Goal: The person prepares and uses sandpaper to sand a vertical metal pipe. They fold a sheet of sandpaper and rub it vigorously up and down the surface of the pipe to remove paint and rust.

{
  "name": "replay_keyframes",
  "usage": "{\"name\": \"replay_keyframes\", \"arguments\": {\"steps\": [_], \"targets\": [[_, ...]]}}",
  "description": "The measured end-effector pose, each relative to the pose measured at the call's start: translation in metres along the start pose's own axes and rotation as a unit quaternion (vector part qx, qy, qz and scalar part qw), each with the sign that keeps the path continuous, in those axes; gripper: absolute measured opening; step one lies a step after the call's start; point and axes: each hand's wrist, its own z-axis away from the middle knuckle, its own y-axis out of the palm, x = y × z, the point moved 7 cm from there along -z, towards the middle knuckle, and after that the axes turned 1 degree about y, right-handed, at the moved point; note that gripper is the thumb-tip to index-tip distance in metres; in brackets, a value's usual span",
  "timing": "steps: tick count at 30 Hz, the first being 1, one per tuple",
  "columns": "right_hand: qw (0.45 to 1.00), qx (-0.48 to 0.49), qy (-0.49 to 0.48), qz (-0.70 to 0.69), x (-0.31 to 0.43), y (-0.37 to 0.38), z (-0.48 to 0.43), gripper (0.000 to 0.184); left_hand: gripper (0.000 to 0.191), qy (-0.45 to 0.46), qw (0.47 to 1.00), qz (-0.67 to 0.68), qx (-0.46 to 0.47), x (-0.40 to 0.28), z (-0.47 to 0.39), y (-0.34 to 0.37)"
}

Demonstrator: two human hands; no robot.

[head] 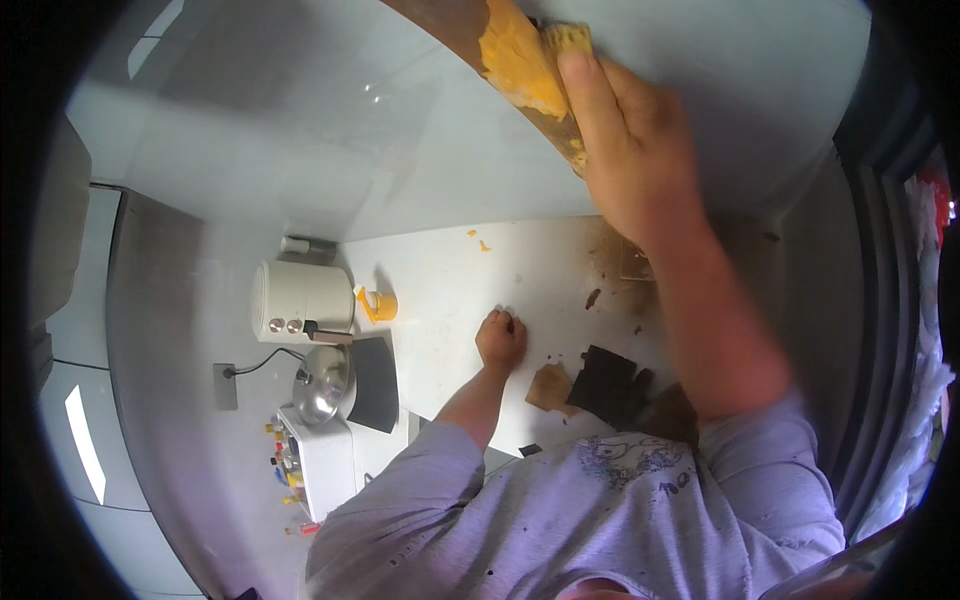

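My right hand [637, 142] is raised at the upper right, gripping a small yellowish piece [568, 36] with dark marks; I cannot tell whether it is a sponge or a scraper. It is pressed up against a curved brown strip [465, 26] that carries a rough orange-yellow patch [525, 64]. What the strip belongs to is cut off by the top of the view. My left hand [501, 341] rests as a fist on the white countertop [442, 300]. Torn black sheet pieces [607, 382] and a brown scrap [551, 390] lie on the counter close to my body.
On the left stand a cream appliance [300, 300] with two knobs, a yellow-capped container [379, 305], a steel lid [322, 386] and a white rack [322, 457] with several bottles. A cord runs to a wall socket [225, 386]. Brown stains and flakes [592, 298] mark the right side.
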Motion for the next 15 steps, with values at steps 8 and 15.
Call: {"name": "replay_keyframes", "arguments": {"steps": [8,15], "targets": [[0.999,-0.017,0.043,-0.023,-0.009,0.001,0.001,0.042,0.019,0.011,1.000,-0.005,0.005,0.000,0.004,0.000],[0.995,-0.033,0.072,0.060,0.002,-0.002,-0.004,0.040,0.020,0.005,1.000,-0.003,-0.008,0.000,-0.003,0.003]]}}
